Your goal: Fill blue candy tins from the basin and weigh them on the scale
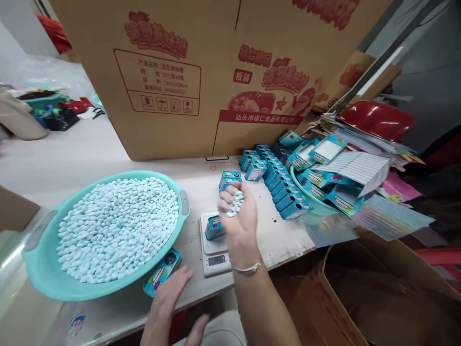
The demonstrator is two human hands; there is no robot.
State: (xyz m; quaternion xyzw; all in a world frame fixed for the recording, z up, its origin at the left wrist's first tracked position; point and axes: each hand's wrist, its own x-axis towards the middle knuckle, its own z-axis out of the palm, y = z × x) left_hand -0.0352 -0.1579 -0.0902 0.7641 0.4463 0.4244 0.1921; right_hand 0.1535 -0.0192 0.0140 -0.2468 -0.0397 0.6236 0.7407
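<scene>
My right hand (238, 211) is cupped palm-up above a small white kitchen scale (213, 254), holding a handful of pale blue candies (236, 202). An open small blue box (214, 227) stands on the scale under that hand. My left hand (168, 300) hovers low at the table's front edge with fingers spread, just below a flat blue box (162, 271) lying by the basin. The teal basin (36, 259) at the left is heaped with the same pale blue candies (115, 226).
A big printed cardboard carton (201, 72) stands behind the table. Rows of small blue boxes (277, 185) lie right of the scale, beside a teal bowl (311, 204) of flat box blanks and a paper pile. An open brown carton (378, 298) sits lower right.
</scene>
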